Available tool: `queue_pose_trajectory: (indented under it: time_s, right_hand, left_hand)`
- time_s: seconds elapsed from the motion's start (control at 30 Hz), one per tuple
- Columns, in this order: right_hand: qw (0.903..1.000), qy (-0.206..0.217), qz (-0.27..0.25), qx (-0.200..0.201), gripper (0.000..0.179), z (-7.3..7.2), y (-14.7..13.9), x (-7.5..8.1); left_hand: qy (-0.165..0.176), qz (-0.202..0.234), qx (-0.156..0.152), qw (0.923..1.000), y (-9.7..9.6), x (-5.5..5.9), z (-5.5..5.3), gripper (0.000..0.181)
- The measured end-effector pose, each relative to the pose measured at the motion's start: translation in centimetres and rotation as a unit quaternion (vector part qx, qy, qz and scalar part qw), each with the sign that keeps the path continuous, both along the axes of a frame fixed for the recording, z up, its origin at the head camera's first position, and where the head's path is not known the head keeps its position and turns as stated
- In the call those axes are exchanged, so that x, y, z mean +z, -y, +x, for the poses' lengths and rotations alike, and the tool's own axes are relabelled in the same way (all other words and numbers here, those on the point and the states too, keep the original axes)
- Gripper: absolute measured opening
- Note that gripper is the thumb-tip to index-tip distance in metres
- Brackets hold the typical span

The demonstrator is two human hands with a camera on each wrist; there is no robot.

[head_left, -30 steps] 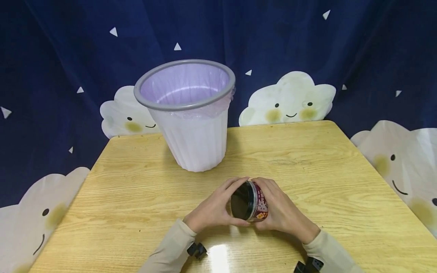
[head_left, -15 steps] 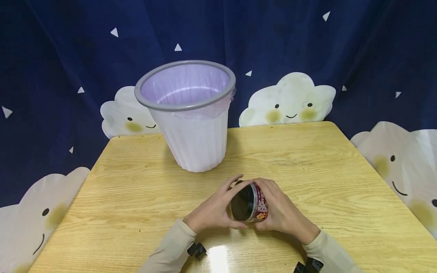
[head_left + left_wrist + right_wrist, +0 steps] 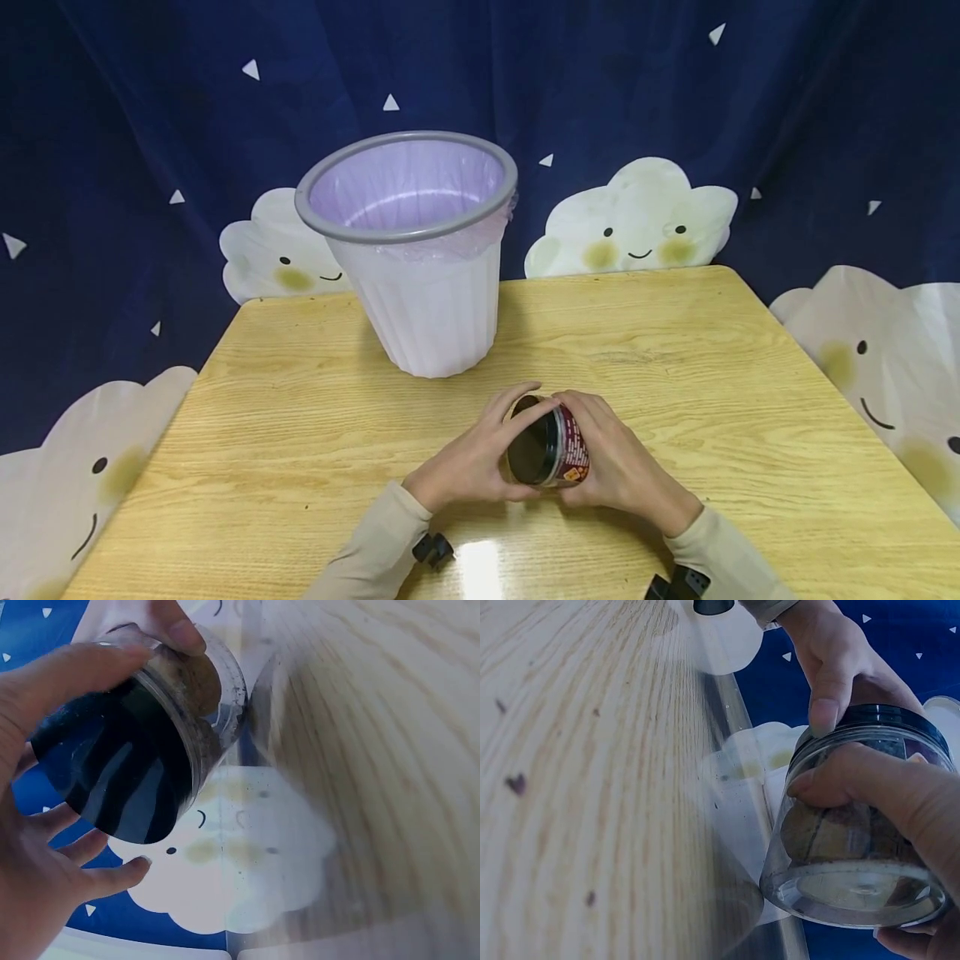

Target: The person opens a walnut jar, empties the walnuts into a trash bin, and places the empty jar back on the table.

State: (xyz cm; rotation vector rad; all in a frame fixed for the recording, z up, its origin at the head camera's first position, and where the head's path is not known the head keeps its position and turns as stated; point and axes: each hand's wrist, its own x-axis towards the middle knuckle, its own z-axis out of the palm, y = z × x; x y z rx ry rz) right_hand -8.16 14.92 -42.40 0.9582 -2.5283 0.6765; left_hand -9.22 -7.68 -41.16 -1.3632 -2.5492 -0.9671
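Observation:
A clear plastic jar (image 3: pixel 573 450) with a black lid (image 3: pixel 529 454) and a dark red label lies tilted on its side, its lid facing left. Round the jar's body my right hand (image 3: pixel 622 462) grips, thumb across the near side in the right wrist view. My left hand (image 3: pixel 471 458) is at the lid, its thumb (image 3: pixel 825 712) touching the rim and a forefinger laid over the top edge. Several other left fingers (image 3: pixel 112 881) spread apart from the lid in the left wrist view. Brown pieces (image 3: pixel 829 832) show inside the jar.
A white bin (image 3: pixel 435 308) with a grey rim and purple liner stands at the back left of the wooden table (image 3: pixel 675 350). Behind hangs a dark blue curtain (image 3: pixel 600 75) with clouds and triangles. Dark wrist devices (image 3: pixel 432 551) sit on both sleeves.
Some left fingers have lifted and spread off the lid, and the left thumb has drawn back slightly to the left. The right hand and jar have stayed in place.

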Motion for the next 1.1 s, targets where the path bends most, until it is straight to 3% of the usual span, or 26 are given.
queue_pose_trajectory:
  time_s: [1.1]
  right_hand:
    - [1.0000, 0.009, 0.001, -0.005, 0.112, 0.12, 0.02, 0.22]
  left_hand:
    - [0.009, -0.011, 0.037, 0.9992, 0.11, 0.13, 0.23, 0.109]
